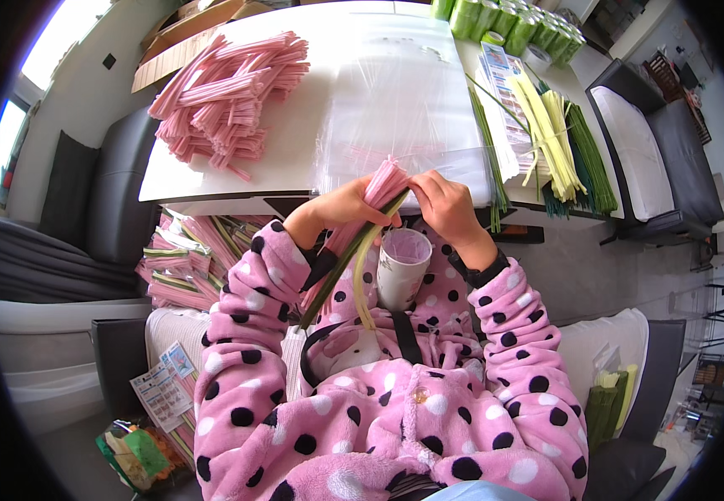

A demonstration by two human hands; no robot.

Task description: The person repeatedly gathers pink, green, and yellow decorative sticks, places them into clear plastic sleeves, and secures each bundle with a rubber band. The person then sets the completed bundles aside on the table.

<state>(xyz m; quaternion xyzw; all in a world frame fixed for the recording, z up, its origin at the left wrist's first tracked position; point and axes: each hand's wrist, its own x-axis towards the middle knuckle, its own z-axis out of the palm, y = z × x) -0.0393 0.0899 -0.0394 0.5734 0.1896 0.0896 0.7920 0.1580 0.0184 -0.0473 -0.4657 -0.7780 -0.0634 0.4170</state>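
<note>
My left hand point(344, 203) grips a bundle of pink chenille stems point(387, 181) that slants down toward my lap. Dark green stems point(343, 269) and pale yellow stems point(360, 275) run along the bundle's side, their lower ends hanging free. Thumb and fingers of my right hand point(444, 195) pinch the upper tip of the green stems, close beside the pink ends. Below both hands, a white cylindrical cup point(402, 269) with a printed pattern stands between my legs, with clear plastic inside it.
A heap of pink stem bundles point(230, 100) lies on the white table point(299, 125), beside stacked clear plastic bags point(399, 94). Yellow stems point(550, 138), green stems point(587, 156), printed sheets point(503, 87) and green-wrapped rolls point(512, 25) are at right. Packed bundles point(180, 263) sit below left.
</note>
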